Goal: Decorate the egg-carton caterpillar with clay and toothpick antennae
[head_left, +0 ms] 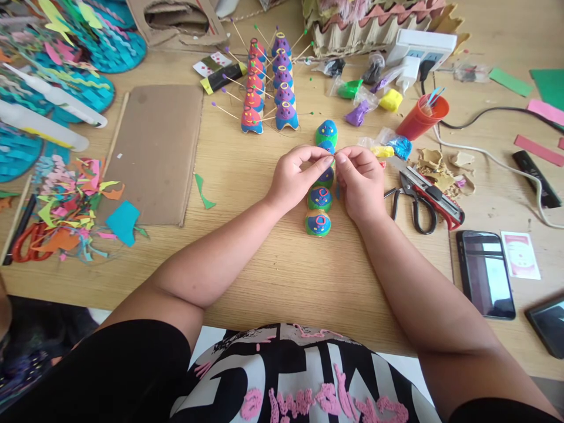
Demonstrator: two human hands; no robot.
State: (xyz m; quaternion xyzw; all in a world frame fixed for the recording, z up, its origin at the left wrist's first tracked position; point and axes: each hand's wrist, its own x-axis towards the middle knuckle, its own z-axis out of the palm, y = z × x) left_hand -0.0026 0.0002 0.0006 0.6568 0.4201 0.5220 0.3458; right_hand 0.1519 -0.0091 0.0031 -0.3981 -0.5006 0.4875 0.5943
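Note:
My left hand [296, 175] and my right hand [361, 179] meet fingertip to fingertip, each in a pinch. Whatever lies between the fingers is too small to make out. Beneath them runs a row of blue and green egg-carton cups [320, 198] with little clay faces; some have a red ring on top. My hands partly cover the middle cups. Farther back stand two finished-looking rows, red-and-blue cups [252, 100] and purple-and-blue cups [284, 94], with thin sticks poking out sideways.
Right of my hands lie pliers [418, 205], a red utility knife [434, 194], clay bags [358, 113] and an orange cup [423, 116]. A phone [487, 275] rests near the front. At left are a cardboard sheet [152, 147], paper scraps [66, 205] and orange-handled scissors [30, 245].

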